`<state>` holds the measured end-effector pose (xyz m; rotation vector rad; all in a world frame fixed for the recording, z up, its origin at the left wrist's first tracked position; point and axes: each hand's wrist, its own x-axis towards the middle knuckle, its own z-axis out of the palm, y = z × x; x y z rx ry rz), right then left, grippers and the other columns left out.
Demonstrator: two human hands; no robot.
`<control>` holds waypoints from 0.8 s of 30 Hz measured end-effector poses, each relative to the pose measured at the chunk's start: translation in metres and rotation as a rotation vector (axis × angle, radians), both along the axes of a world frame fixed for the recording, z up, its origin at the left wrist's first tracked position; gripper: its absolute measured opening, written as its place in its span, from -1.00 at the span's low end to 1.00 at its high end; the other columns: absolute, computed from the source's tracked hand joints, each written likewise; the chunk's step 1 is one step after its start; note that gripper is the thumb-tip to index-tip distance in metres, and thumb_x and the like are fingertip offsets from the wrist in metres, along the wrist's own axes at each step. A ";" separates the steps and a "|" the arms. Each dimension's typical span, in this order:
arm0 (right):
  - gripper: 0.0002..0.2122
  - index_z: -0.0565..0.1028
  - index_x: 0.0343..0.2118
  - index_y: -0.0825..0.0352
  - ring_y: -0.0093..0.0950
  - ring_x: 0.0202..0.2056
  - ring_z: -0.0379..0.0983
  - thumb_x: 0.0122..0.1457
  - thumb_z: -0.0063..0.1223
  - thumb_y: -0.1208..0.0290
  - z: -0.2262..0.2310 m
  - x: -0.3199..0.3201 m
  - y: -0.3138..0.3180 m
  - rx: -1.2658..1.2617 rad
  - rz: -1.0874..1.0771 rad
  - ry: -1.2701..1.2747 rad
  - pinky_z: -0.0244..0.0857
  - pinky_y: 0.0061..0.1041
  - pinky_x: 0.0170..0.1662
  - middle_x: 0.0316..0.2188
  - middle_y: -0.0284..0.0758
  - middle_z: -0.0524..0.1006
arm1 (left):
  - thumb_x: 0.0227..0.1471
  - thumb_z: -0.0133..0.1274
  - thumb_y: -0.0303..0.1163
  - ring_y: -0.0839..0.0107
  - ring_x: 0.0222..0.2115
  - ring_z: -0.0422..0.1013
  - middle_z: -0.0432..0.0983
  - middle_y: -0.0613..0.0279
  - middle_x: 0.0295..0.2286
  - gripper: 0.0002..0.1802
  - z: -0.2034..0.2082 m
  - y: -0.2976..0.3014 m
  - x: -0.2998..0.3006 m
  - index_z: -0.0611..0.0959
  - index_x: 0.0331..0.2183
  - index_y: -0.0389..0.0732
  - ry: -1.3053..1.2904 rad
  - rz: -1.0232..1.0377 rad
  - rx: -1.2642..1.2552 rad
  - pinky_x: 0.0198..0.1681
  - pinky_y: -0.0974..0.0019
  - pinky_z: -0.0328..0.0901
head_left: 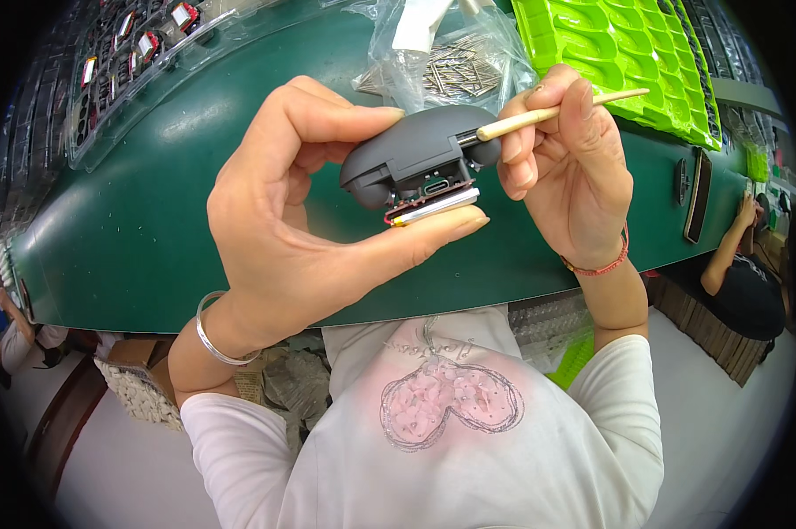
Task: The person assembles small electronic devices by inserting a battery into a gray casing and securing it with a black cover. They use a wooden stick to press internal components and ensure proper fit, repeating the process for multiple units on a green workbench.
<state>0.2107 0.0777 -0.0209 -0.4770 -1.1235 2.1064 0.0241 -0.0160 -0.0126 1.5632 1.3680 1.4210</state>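
A gray rounded case [420, 145] sits in the grip of a worker's left hand [279, 207], raised over a green work table [151, 238]. The left hand pinches it from above and below, a fingertip on the top shell and the thumb stretched beneath a flat silver slab [442, 206] under the case. The case lies to the right of the left palm, its underside showing a small metal-rimmed port [437, 187]. The right hand [583, 172], just right of the case, pinches a pale wooden stick [565, 115] between thumb and fingers, its blunt end at a slot in the case's right side and its tapered end pointing away to the right. Whether the right fingers touch the case cannot be told. Beyond the case lies a clear bag [459, 70] of slim metal pins, beside a bright green molded tray [623, 62].
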 end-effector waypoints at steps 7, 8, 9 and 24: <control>-0.70 0.34 -0.22 0.33 -0.62 -0.55 0.32 0.37 -0.41 0.20 -0.002 0.000 0.001 0.013 0.009 0.008 0.29 -0.67 -0.49 -0.49 -0.24 0.41 | -0.42 0.42 -0.59 0.54 -0.38 0.39 0.39 0.19 -0.37 -0.41 0.000 0.000 0.000 0.46 -0.27 -0.36 -0.009 0.004 -0.015 -0.31 0.53 0.35; -0.70 0.34 -0.22 0.33 -0.62 -0.56 0.31 0.37 -0.41 0.21 -0.002 0.001 0.001 0.020 0.013 0.010 0.28 -0.67 -0.50 -0.50 -0.24 0.41 | -0.42 0.42 -0.59 0.54 -0.38 0.39 0.39 0.19 -0.38 -0.41 0.000 0.000 0.001 0.46 -0.27 -0.35 -0.015 0.005 -0.019 -0.31 0.53 0.35; -0.71 0.34 -0.23 0.32 -0.63 -0.57 0.28 0.36 -0.39 0.21 -0.002 0.001 0.001 0.046 0.006 -0.003 0.25 -0.68 -0.51 -0.51 -0.26 0.40 | -0.42 0.43 -0.59 0.54 -0.38 0.39 0.39 0.19 -0.38 -0.41 0.000 0.000 0.001 0.47 -0.27 -0.35 -0.021 0.004 -0.021 -0.31 0.53 0.34; -0.79 0.39 -0.30 0.28 -0.67 -0.58 0.09 0.33 -0.25 0.26 -0.005 0.004 -0.003 0.260 -0.041 -0.051 0.00 -0.67 -0.52 -0.65 -0.41 0.31 | -0.47 0.45 -0.60 0.47 -0.38 0.39 0.42 0.16 -0.38 -0.38 -0.005 -0.003 0.000 0.47 -0.27 -0.31 0.117 -0.018 0.049 -0.28 0.46 0.34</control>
